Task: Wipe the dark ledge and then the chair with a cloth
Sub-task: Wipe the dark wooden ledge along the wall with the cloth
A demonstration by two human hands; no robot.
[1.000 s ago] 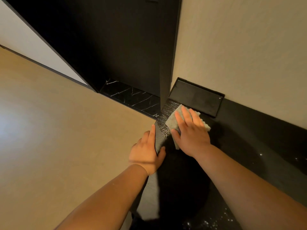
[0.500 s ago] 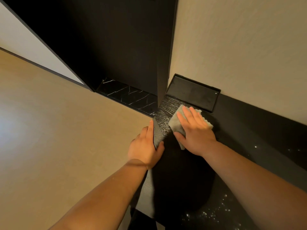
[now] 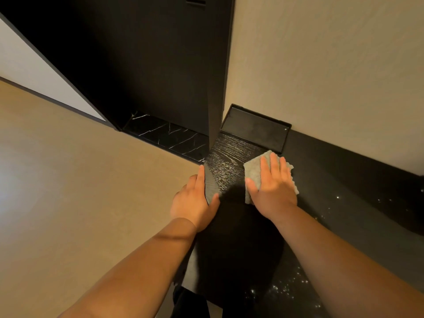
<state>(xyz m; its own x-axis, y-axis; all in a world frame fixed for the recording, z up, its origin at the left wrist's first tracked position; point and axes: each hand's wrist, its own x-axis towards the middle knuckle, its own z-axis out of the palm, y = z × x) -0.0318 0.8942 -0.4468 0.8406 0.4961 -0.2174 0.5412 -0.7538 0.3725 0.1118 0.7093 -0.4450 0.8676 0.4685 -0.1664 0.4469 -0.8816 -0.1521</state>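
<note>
We judge ourselves mid-wipe on the dark ledge (image 3: 229, 154). Our right grip (image 3: 273, 187) lies flat, fingers straight, pressing the grey cloth (image 3: 252, 168) beneath it. Our left grip (image 3: 195, 200) clasps the ledge's front edge. Pale specks (image 3: 284, 289) right of the right grip look unwiped, and the chair, out of view, remains.

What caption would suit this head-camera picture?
Right hand presses a grey cloth on the dark ledge; left hand grips its edge.

Dim, warm indoor light. Soft glare lies on the floor (image 3: 13, 180) at the left edge. A dense shadow covers the dark ledge (image 3: 229, 157) at lower centre. Straight lines bend toward the frame edges. Focus is sharp.
</note>
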